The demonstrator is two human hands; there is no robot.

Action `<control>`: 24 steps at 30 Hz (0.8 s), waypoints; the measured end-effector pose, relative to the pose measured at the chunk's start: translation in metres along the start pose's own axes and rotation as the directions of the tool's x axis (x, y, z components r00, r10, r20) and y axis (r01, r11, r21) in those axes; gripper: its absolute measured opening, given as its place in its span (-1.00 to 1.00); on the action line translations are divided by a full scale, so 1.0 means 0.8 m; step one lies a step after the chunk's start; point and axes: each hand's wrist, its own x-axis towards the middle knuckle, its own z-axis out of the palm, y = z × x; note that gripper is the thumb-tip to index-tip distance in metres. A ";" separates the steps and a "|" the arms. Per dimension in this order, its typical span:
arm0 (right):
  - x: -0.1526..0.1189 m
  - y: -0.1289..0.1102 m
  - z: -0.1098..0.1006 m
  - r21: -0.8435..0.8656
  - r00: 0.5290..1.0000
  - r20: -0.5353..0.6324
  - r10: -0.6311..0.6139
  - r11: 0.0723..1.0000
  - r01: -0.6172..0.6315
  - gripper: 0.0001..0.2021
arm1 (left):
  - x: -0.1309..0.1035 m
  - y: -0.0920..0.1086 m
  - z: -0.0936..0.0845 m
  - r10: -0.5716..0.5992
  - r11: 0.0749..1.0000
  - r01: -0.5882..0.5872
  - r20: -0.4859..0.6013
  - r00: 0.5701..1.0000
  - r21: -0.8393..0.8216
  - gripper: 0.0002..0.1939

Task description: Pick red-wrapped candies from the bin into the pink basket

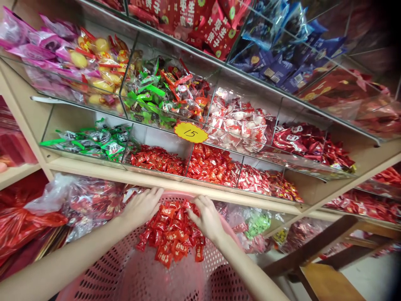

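Observation:
A pink perforated plastic basket [163, 276] fills the lower middle of the view. Red wrapped candies [175, 230] are heaped against its far side. My left hand [144, 205] lies at the basket's far rim, left of the heap, with its fingers curled; what they hold, if anything, is hidden. On the right of the heap is my right hand [205, 217], its thumb and fingers apart, touching the edge of the candies. Just beyond both hands runs the lowest wooden shelf edge [125, 173].
Clear-divided shelf bins hold wrapped sweets, including green ones [97, 140] and red ones [209, 163]. A yellow tag [191, 132] marked 15 hangs in front. Bagged goods [90, 200] lie below at left. A wooden stool [328, 282] stands at lower right.

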 end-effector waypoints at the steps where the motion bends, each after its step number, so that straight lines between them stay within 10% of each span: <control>1: 0.003 0.001 0.001 -0.023 1.000 0.010 -0.007 1.000 0.008 -0.84 | 0.000 0.000 0.000 0.001 1.000 -0.001 0.000 1.000 -0.001 -0.68; 24: 0.016 0.001 0.014 -0.155 0.998 0.057 0.001 0.988 0.008 -0.84 | -0.001 -0.007 0.010 0.007 0.998 -0.009 -0.038 0.999 -0.059 -0.65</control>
